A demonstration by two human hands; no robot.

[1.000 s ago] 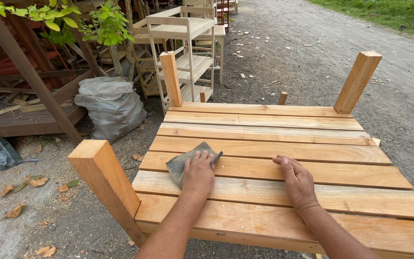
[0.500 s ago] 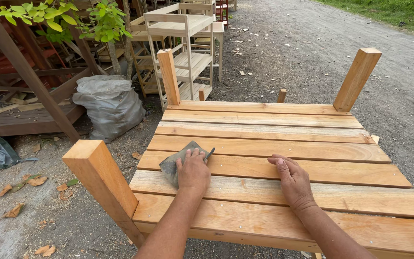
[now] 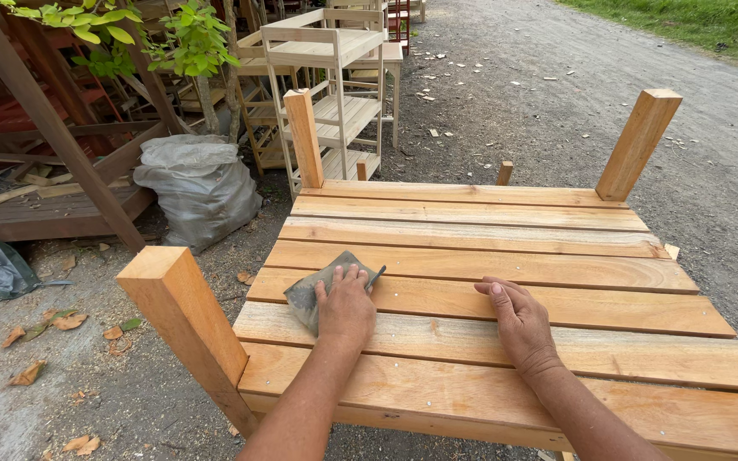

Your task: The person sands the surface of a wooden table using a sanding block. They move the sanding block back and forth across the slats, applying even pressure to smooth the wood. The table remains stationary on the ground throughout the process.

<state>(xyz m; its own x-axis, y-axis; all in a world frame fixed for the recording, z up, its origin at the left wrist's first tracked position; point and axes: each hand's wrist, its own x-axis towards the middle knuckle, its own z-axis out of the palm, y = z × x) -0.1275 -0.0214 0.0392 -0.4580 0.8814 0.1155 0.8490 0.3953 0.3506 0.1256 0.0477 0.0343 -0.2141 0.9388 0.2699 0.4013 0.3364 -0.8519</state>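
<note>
**Inspector:** Since the earlier frame, what has shifted?

**Assessor:** Little. Half a second back the left hand (image 3: 345,306) and its sheet sat slightly nearer the left edge of the slats; now both lie a touch further right and toward the person. The right hand (image 3: 518,318) has held its place. My reading: a short rubbing stroke is under way along the wood, with no lift-off between passes.

**Inspector:** Head view, state of the hands?

**Assessor:** Left hand lies palm down on the grey sandpaper sheet (image 3: 313,290), its fingers (image 3: 359,277) extended and pressing the sheet flat rather than curled around it. Right hand lies flat and empty on a slat, fingers together and pointing left, apparently steadying the piece.

**Inspector:** Location and orientation of the sheet?

**Assessor:** It lies on the slatted tabletop (image 3: 489,248), left of centre, across the seam between two slats. The tabletop belongs to an upturned piece, legs (image 3: 638,141) pointing skyward. The sheet's long axis runs diagonally, from near-left to far-right, one corner poking out beyond the fingertips toward the far right.

**Inspector:** Surroundings?

**Assessor:** A grey sack (image 3: 198,183) stands on the gravel to the left; unfinished wooden shelving (image 3: 326,77) stands beyond.
</note>
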